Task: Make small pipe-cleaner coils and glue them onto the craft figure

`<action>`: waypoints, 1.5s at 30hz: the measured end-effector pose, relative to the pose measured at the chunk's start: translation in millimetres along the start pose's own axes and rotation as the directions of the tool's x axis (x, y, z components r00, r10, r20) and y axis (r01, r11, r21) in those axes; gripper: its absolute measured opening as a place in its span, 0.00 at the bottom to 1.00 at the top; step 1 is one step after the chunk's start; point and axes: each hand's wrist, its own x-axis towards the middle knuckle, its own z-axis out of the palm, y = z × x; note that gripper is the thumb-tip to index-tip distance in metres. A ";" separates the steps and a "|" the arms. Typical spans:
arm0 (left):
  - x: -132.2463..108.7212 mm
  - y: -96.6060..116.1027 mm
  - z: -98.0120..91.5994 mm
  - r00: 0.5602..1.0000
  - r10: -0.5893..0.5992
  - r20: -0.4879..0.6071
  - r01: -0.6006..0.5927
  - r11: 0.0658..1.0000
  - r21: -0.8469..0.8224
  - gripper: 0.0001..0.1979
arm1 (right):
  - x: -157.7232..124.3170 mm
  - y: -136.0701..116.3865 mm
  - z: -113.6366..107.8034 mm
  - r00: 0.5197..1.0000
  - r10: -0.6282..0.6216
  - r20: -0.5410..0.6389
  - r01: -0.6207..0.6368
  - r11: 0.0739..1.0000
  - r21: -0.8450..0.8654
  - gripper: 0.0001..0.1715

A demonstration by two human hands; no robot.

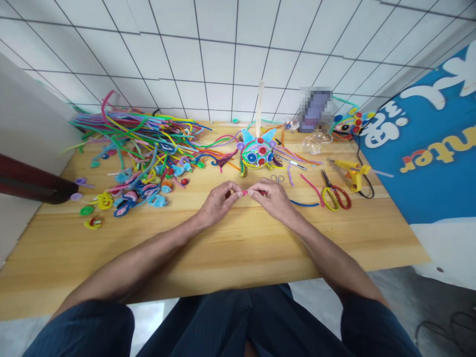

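Both of my hands meet over the middle of the table. My left hand (220,202) is closed in a pinch on a short red pipe cleaner (244,193). From the other side my right hand (270,198) pinches the same piece; its fingers hide most of it. Just beyond them lies a colourful pipe-cleaner mask (256,152) with blue pointed ears, red and blue round pieces and a pale stick (259,106) rising behind it. Small silver scissors (277,179) lie close to my right hand, and a blue pipe cleaner (305,204) sits to its right.
On the left, a large heap of pipe cleaners (137,129) backs several coiled shapes (130,198). Scissors with red and yellow handles (336,196) and a yellow glue gun (353,174) with a cord lie right. Another decorated piece (349,125) stands at the back right by the tiled wall (215,59).
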 end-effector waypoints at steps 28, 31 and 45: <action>-1.1 0.1 0.3 1.000 0.026 0.004 -0.026 0.999 0.025 0.14 | -0.7 -1.4 1.1 0.998 -0.042 -0.050 0.037 0.996 -0.085 0.09; -2.3 -1.2 3.5 0.997 -0.069 -0.019 0.067 0.993 -0.100 0.16 | 1.1 0.5 -0.7 0.999 0.033 -0.006 -0.033 0.999 0.026 0.08; -2.2 0.5 9.2 0.986 -0.168 0.014 0.163 0.928 -0.336 0.20 | 0.2 3.7 17.2 0.980 0.196 -0.022 -0.179 0.929 0.323 0.09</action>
